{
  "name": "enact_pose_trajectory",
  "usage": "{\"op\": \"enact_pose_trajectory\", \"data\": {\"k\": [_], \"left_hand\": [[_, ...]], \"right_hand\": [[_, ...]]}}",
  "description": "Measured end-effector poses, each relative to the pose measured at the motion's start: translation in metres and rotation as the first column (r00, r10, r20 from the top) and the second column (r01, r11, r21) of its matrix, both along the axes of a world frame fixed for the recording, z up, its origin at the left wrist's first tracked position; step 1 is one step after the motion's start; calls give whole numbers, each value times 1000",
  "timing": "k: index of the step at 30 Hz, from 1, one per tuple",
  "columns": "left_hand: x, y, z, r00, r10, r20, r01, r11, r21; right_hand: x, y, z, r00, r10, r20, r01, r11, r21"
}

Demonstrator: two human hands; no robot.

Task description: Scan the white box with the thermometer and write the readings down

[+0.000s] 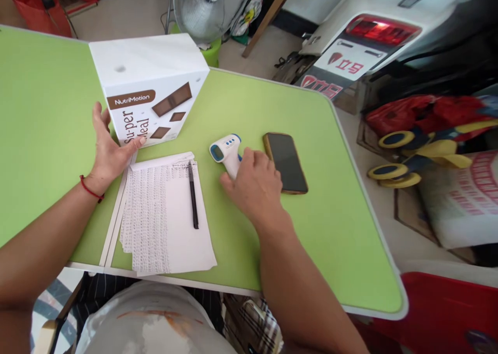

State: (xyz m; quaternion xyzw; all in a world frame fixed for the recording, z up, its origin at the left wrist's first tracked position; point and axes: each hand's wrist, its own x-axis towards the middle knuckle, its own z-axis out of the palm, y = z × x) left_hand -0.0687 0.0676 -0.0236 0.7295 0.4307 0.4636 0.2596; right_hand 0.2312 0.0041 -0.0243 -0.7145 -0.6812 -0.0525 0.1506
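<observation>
A white NutriMotion box (150, 89) with brown chocolate pictures stands on the green table. My left hand (111, 149) grips its lower left corner, thumb on the front and fingers along the side. A white and blue infrared thermometer (227, 152) lies on the table right of the box. My right hand (257, 185) is closed over its handle, with the thumb on the left; the lower handle is hidden. Just beyond that hand lies a dark phone (288, 162) in a yellowish case. Between my arms, a black pen (193, 196) rests on a stack of handwritten papers (155, 219).
The green table (322, 229) has a pale rim and a seam under the papers. Behind it stand a fan (210, 6) and a white scooter (350, 38) with a red tail light. To the right are yellow-handled tools (400, 172), a sack (462, 203) and a red stool (443, 307).
</observation>
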Motion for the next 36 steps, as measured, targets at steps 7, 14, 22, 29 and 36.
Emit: {"op": "enact_pose_trajectory", "data": {"k": [7,14,22,29,36], "left_hand": [[3,3,-1,962,127,241,-118,992,-49],[11,-8,11,877,109,469,-71,993,-98],[7,-13,6,912,-7,411,112,966,-231],[10,-20,16,921,-42,387,169,938,-302],[8,-21,14,945,-47,325,142,951,-276]], "right_hand": [[5,16,-4,983,-92,-160,65,984,-164],[-29,-12,15,531,186,-827,-95,983,160],[-78,-57,10,-33,15,-999,-501,865,30],[-81,-49,9,-95,-25,-995,-499,866,26],[-83,-47,9,-90,-37,-995,-535,845,17]]}}
